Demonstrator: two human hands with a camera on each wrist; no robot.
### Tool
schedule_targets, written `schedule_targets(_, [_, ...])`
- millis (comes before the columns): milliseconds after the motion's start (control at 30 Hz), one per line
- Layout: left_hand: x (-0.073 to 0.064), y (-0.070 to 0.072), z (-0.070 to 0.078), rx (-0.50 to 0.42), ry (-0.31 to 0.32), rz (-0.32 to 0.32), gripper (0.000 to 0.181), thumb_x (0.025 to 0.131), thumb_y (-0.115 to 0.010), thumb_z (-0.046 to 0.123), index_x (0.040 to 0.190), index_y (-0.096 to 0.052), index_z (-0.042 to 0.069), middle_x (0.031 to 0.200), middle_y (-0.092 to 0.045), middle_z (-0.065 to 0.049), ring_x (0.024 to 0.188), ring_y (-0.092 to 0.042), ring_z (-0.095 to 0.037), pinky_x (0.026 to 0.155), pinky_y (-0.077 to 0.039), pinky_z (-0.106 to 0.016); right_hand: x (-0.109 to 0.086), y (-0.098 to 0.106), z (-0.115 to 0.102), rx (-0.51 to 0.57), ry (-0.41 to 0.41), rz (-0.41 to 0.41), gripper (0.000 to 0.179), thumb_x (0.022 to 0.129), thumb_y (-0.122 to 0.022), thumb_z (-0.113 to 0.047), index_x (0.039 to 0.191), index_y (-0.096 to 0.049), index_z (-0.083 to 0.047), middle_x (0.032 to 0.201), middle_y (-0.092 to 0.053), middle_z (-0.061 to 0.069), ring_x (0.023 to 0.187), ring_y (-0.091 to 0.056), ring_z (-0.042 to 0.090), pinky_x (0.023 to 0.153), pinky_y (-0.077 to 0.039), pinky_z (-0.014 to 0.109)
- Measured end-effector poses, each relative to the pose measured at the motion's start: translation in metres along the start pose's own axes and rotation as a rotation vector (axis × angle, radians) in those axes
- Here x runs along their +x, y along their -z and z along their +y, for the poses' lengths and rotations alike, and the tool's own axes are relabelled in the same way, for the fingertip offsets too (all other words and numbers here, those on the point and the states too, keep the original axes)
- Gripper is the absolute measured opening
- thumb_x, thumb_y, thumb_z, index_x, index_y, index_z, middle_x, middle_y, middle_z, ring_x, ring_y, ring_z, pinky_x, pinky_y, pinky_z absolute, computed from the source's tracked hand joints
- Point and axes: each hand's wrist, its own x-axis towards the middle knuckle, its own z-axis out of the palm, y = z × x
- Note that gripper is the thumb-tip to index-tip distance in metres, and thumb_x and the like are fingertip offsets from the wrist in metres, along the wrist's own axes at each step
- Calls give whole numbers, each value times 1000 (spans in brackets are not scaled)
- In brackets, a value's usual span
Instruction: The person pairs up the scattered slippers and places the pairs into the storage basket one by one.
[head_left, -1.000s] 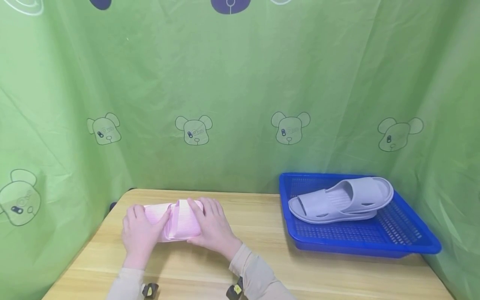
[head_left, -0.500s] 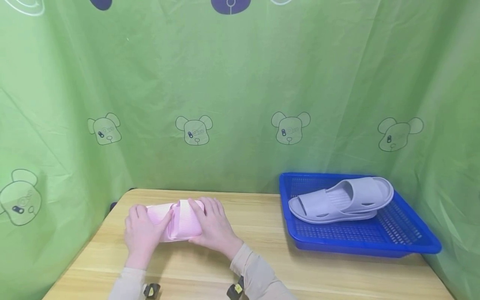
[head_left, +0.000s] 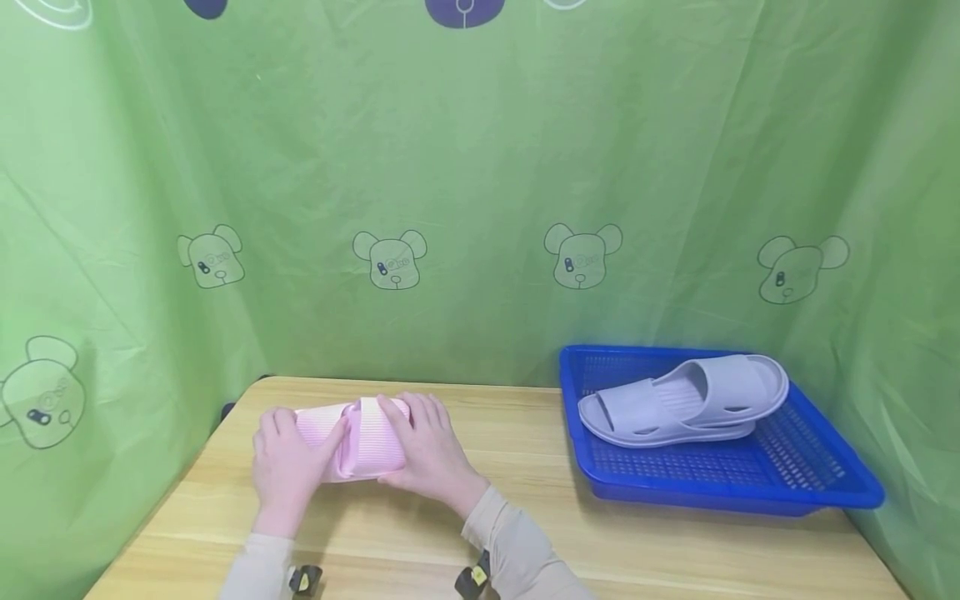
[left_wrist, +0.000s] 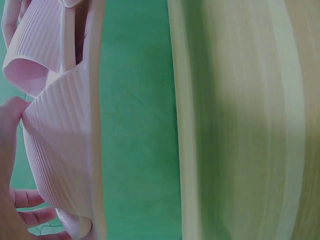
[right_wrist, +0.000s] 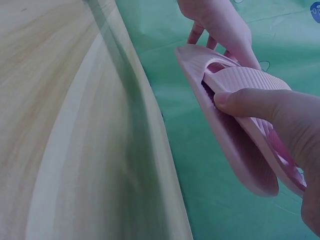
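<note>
Two pink ribbed slippers (head_left: 377,437) are fitted together, one partly inside the other, and held above the wooden table. My left hand (head_left: 287,462) grips their left end, its thumb on the ribbed strap (left_wrist: 60,145) in the left wrist view. At the right end, my right hand (head_left: 431,450) holds the pair with fingers over the top. In the right wrist view that hand's thumb lies across the slippers near the gap between them, and a pink sole (right_wrist: 240,160) hangs below. Part of each hand's fingers is hidden behind the slippers.
On the table's right side stands a blue plastic basket (head_left: 705,492). Inside it lie two grey slippers (head_left: 652,412), also fitted together, partly rising above the rim. Behind the wooden table (head_left: 510,500) hangs a green curtain (head_left: 480,150) with bear-head prints.
Both hands and the pink slippers have shifted very slightly right, with the same grip. The grey slippers and basket stay as they were.
</note>
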Motion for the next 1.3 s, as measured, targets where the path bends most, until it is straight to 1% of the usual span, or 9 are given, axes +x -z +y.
schedule_targets(167, [1,2,0,-5,-5,-21,81,78,-67,66,111,-48,-5,109,-50,-21,90,-50,-35,66,-49,-45,2,4,2,22,-3,-3,115,58,-87,-55,151,-31,-17,138,-45,10,128,-44,24,117,-31,51])
schedule_targets(333, [2,2,-2,10,-18,-78,80,82,-60,68,121,-51,-2,124,-49,-24,105,-52,-42,75,-52,-55,2,6,8,40,-7,-18,114,58,-87,-54,151,-32,-17,138,-45,10,129,-43,24,119,-28,49])
schedule_targets(433, [2,1,-3,12,-36,-93,78,85,-57,67,125,-52,0,130,-47,-25,113,-50,-45,79,-51,-60,3,7,12,51,-5,-9,114,57,-89,-53,150,-33,-17,137,-45,10,128,-43,25,119,-28,48])
schedule_targets(633, [3,-1,-7,25,-87,-99,74,86,-57,64,128,-53,3,131,-48,-23,116,-50,-45,82,-49,-63,3,10,21,54,-8,-14,114,57,-89,-53,150,-33,-17,138,-44,10,128,-42,24,118,-29,52])
schedule_targets(767, [4,-1,-6,20,-116,-113,73,86,-58,64,130,-52,6,132,-49,-21,118,-49,-43,85,-48,-63,3,15,25,76,-14,-30,114,58,-88,-52,150,-32,-17,138,-44,10,129,-41,24,117,-28,57])
schedule_targets(900, [3,-2,-6,4,-157,-127,72,87,-58,63,132,-52,7,133,-49,-21,120,-47,-42,88,-46,-63,3,21,28,93,-27,-44,115,57,-90,-49,150,-31,-17,138,-43,11,130,-41,25,117,-27,59])
schedule_targets(1033, [2,-3,-6,-11,-211,-113,69,87,-60,61,132,-52,8,132,-50,-21,120,-48,-42,88,-46,-64,3,25,33,104,-44,-56,115,56,-91,-47,150,-31,-17,139,-42,11,131,-39,25,118,-25,58])
schedule_targets(1133, [2,-6,-7,-14,-254,-88,66,87,-61,59,130,-54,9,130,-52,-21,118,-49,-42,88,-47,-63,3,28,38,110,-48,-57,115,56,-91,-46,150,-31,-18,139,-42,11,131,-40,24,118,-25,59])
schedule_targets(1300, [2,-7,-6,-24,-292,-79,65,87,-62,58,130,-54,10,130,-53,-20,116,-50,-40,89,-47,-61,3,33,43,126,-53,-69,115,56,-91,-45,150,-31,-19,139,-42,10,131,-39,24,119,-23,58])
